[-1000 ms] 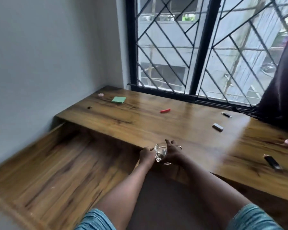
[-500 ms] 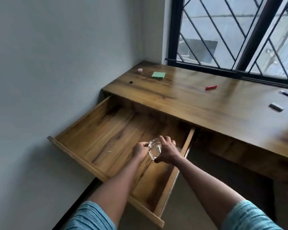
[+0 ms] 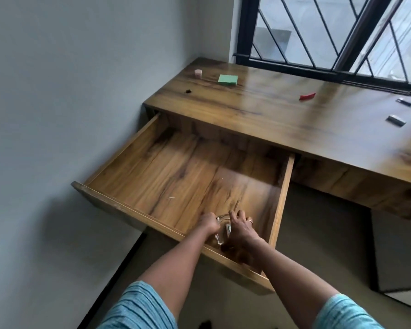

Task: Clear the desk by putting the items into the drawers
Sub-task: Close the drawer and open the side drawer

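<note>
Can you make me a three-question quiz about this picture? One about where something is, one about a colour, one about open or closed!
1. Where is the glass container?
A) on the floor
B) inside the drawer, front right corner
C) on the window ledge

2. What colour is the notepad on the desk?
A) green
B) blue
C) yellow

3. The drawer is:
A) shut
B) pulled open
C) removed

Answers: 1B, the left hand and right hand hold it there; 2A, its top is green; 3B, its bare bottom shows.

sleeves (image 3: 140, 307): short, light blue, ribbed weave | forearms (image 3: 176, 262): bare | right hand (image 3: 240, 230): ring (image 3: 250, 221) on one finger
</note>
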A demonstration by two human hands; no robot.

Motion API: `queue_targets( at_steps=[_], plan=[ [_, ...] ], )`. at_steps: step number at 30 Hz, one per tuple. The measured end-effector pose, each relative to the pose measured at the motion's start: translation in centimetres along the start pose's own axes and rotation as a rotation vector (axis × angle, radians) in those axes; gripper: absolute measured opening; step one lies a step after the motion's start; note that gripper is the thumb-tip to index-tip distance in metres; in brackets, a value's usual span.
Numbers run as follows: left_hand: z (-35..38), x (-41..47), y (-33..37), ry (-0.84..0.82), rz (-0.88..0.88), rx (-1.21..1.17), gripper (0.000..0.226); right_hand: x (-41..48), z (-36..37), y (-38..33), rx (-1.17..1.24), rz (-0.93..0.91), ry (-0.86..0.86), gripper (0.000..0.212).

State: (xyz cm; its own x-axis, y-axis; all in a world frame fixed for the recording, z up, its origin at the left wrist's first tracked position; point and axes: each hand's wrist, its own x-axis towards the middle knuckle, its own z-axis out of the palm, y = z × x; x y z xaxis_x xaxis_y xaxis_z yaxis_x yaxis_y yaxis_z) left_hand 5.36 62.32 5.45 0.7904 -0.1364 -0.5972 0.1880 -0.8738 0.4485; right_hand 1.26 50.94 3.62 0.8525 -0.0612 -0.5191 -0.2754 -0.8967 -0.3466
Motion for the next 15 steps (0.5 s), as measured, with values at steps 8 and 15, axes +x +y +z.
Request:
queue_targets(
  at_steps=[8, 15],
  plan=[
    [0.8, -0.8, 0.1, 0.003, 0.015, 0.070, 0.033, -0.9, 1.3, 0.4, -0.110, -0.036, 0.042, 0.094],
    [1.1, -1.5, 0.6, -0.006, 0.046, 0.148, 0.036, -1.6, 1.6, 0.9, -0.229, -0.136, 0.056, 0.092]
  ],
)
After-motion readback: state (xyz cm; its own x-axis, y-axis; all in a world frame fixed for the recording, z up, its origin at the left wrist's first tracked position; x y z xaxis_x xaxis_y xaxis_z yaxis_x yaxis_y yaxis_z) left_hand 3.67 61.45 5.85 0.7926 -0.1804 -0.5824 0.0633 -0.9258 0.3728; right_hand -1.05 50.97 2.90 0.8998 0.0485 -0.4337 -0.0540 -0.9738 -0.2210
